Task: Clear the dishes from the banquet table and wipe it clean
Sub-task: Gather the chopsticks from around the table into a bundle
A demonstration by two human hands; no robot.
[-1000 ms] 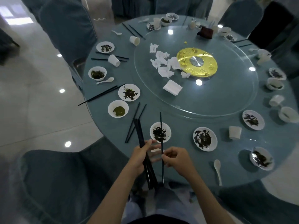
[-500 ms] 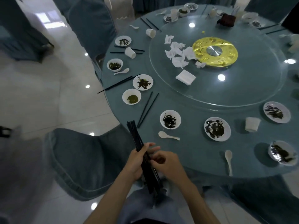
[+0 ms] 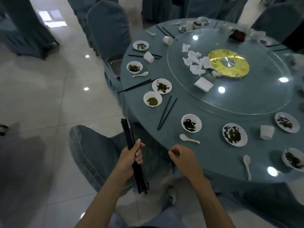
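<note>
Left hand (image 3: 131, 159) is wrapped tight round a chopstick bundle (image 3: 127, 132): thin, glossy black sticks, held roughly upright just off the table edge, above a chair (image 3: 92, 153) in a soft blue fabric cover. Right hand (image 3: 182, 157) is over the table rim with fingers loosely curled and nothing visible in it.

The round table (image 3: 213, 155) has a matte blue-grey cloth. Nearest on it is a white ceramic spoon (image 3: 189, 139). Just beyond that is a small white bowl (image 3: 191, 123) holding dark leafy scraps. To its right is a flat white plate (image 3: 234, 134) smeared with dark residue, then a white paper cup (image 3: 266, 132), contents not visible. Left of the bowl a loose chopstick pair (image 3: 166, 112) lies flat on the cloth. Farther left, a sauce bowl (image 3: 152, 99) holds an olive-green puddle.

Beyond is a round, clear glass lazy Susan (image 3: 246, 102), shiny with light spots. On it are a folded white napkin (image 3: 203, 84), crumpled tissues (image 3: 195, 63) and a gold disc (image 3: 228, 69) with a metal hub.
</note>
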